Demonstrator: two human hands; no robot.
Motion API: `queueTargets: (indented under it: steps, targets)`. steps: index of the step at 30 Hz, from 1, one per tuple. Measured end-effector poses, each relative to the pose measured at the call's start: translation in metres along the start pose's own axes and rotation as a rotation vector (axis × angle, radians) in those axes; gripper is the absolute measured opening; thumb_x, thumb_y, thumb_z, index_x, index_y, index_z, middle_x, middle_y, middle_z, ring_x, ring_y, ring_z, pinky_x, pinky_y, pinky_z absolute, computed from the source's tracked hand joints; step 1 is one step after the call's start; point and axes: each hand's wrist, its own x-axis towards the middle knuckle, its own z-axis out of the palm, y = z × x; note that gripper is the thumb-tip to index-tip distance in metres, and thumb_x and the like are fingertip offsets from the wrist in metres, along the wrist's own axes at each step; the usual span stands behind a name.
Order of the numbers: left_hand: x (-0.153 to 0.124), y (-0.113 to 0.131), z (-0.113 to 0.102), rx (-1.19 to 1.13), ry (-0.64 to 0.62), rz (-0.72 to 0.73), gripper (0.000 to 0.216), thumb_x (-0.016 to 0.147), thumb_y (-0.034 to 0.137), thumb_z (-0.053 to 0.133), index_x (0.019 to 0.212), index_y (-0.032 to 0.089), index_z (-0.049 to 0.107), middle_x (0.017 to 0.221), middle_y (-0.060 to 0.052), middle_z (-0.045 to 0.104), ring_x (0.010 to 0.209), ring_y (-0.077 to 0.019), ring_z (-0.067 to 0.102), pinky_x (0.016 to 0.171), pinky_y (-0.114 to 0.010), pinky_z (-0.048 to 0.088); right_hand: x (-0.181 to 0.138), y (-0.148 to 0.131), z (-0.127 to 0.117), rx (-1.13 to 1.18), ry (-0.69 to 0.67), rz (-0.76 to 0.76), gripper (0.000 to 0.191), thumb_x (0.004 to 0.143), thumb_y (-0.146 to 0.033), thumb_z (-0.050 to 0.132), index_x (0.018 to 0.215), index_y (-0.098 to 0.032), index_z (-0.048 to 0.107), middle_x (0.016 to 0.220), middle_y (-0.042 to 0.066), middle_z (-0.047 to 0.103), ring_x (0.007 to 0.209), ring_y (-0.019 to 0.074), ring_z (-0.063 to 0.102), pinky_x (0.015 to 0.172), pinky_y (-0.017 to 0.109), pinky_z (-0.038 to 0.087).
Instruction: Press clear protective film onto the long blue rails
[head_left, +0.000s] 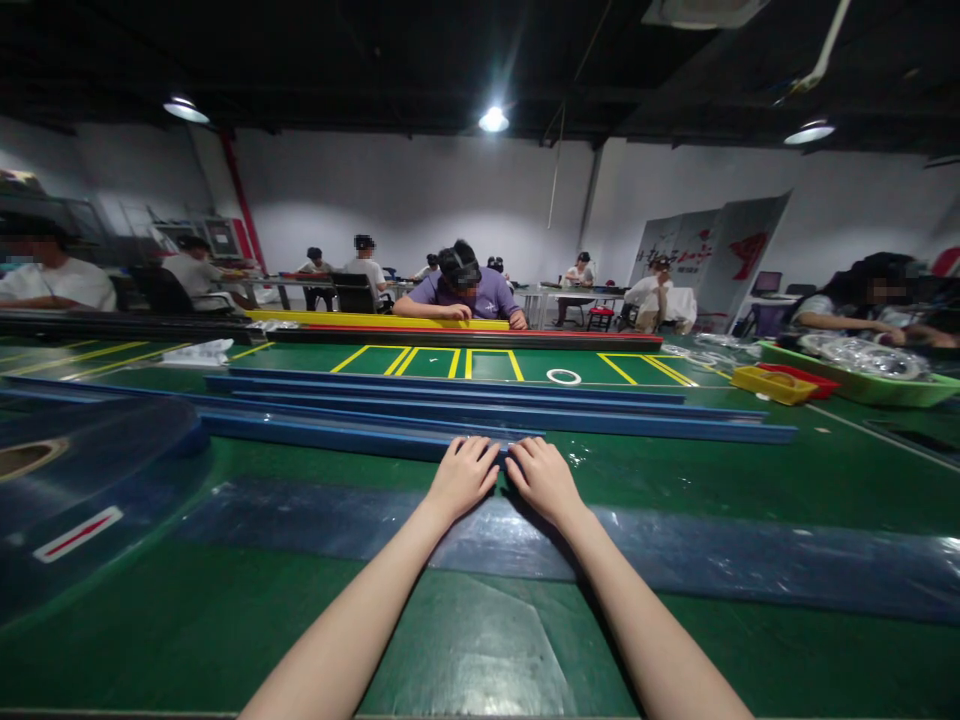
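Note:
Both of my hands are at the right end of a long blue plastic channel strip (322, 432) that lies on the green table. My left hand (463, 476) has its fingers bent over the strip and its thumb on the near side. Close beside it, my right hand (544, 478) grips the strip's tip in the same way. What lies under the fingertips is hidden. Just beyond are more long blue strips (600, 412), lying side by side. A clear plastic sheet (712, 550) runs across the table beneath my forearms.
A blue film roll (127, 470) sits at left. Farther back are a white ring (563, 377), yellow tape outlines (427, 350) and black and yellow strips (375, 320). At right stand a yellow tray (772, 385) and a green tray (922, 390). A person in purple (461, 285) works opposite.

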Motion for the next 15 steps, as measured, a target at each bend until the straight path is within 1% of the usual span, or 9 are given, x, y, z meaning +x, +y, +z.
queueTargets:
  steps: [2,4,6,11,13,15]
  targets:
    - [0.0,0.0,0.0,0.008,-0.004,-0.019,0.028,0.087,0.028,0.044,0.111,0.019,0.054,0.11,-0.008,0.06,0.103,-0.0196,0.052,0.087,-0.036,0.036,0.0,0.001,-0.001,0.023,-0.01,-0.04,0.028,0.091,-0.03,0.036,0.094,-0.017,0.06,0.094,0.007,0.062,0.09,0.0167,0.05,0.075,0.027,0.032]
    - [0.0,0.0,-0.001,0.025,0.009,-0.058,0.027,0.087,0.029,0.043,0.108,0.018,0.056,0.109,-0.007,0.061,0.101,-0.0197,0.053,0.086,-0.036,0.037,0.0,0.004,-0.004,0.021,-0.001,-0.029,0.028,0.091,-0.03,0.035,0.095,-0.017,0.06,0.094,0.006,0.063,0.09,0.0162,0.051,0.074,0.026,0.032]
    - [0.0,0.0,-0.002,0.048,0.024,-0.093,0.025,0.088,0.028,0.042,0.105,0.018,0.057,0.106,-0.007,0.062,0.099,-0.0199,0.054,0.085,-0.037,0.036,0.001,0.008,-0.008,-0.008,0.02,0.027,0.029,0.091,-0.03,0.034,0.091,-0.018,0.06,0.091,0.006,0.064,0.087,0.0162,0.052,0.072,0.027,0.031]
    - [0.0,0.0,-0.002,0.085,0.051,-0.159,0.023,0.087,0.025,0.042,0.099,0.018,0.059,0.101,-0.008,0.063,0.095,-0.021,0.055,0.086,-0.039,0.036,-0.001,0.021,-0.013,-0.101,0.047,0.231,0.038,0.092,-0.032,0.031,0.072,-0.018,0.061,0.074,0.005,0.063,0.075,0.0162,0.054,0.065,0.027,0.029]
    - [0.0,0.0,-0.002,0.08,0.057,-0.16,0.022,0.086,0.025,0.042,0.098,0.018,0.059,0.102,-0.008,0.063,0.096,-0.0213,0.055,0.087,-0.039,0.035,-0.001,0.024,-0.011,-0.105,0.047,0.261,0.04,0.092,-0.032,0.03,0.07,-0.019,0.06,0.072,0.005,0.063,0.073,0.0158,0.054,0.065,0.027,0.03]
    - [0.0,0.0,-0.003,0.07,0.063,-0.145,0.023,0.086,0.024,0.042,0.1,0.018,0.059,0.104,-0.009,0.062,0.098,-0.0214,0.054,0.089,-0.04,0.035,-0.002,0.024,-0.009,-0.091,0.045,0.234,0.039,0.092,-0.032,0.031,0.07,-0.019,0.06,0.074,0.005,0.062,0.074,0.0159,0.054,0.065,0.026,0.031]
